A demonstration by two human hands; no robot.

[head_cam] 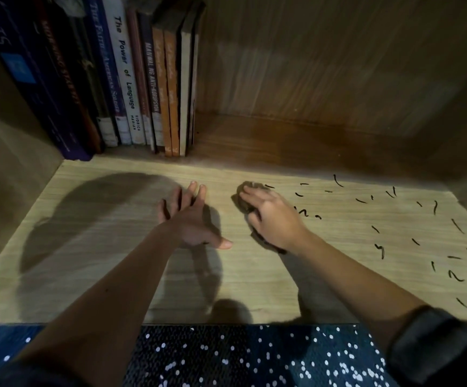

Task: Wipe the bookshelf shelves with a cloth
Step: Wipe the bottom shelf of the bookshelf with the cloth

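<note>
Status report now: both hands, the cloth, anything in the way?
Left hand open, flat on shelf. Right hand pressing cloth. Black marks right; books back left.

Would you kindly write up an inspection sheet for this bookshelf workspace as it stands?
Surface: light wood shelf, dark marks scattered on its right part.
Job's things: dark cloth bunched under the right hand.
Clutter: row of upright books at back left.
Grippers: right hand presses the cloth; left hand open, fingers spread, holding nothing.
Cables: nothing seen.
Surroundings: wooden back panel; dark band on the right forearm; spotted blue fabric below the shelf edge.
</note>
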